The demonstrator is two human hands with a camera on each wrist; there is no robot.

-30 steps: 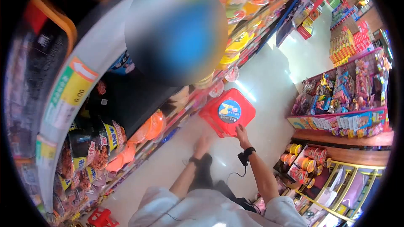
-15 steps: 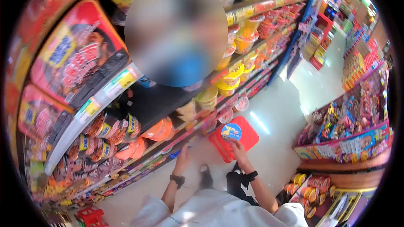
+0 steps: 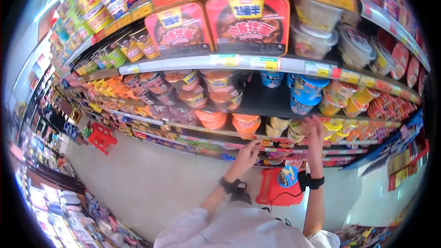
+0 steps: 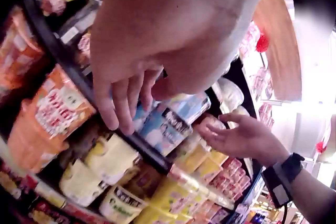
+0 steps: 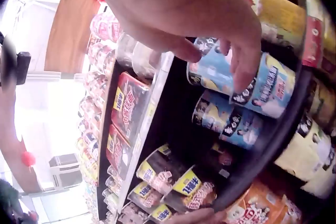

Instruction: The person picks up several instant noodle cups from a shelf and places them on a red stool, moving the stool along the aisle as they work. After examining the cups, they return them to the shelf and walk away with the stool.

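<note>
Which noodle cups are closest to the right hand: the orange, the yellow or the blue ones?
The blue cups: fingers of the right hand hang right in front of them; the orange bowls sit further left.

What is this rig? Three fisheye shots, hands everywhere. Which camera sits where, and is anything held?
There is no robot here: a person in a shop aisle wears three cameras. The wide picture comes from the head camera and faces shelves of instant noodles, with a red plastic stool on the floor. The other two pictures come from cameras on the wrists. The left hand hangs loose by a shelf edge. The right hand reaches with straight fingers near the blue noodle cups. Neither hand holds anything.
</note>
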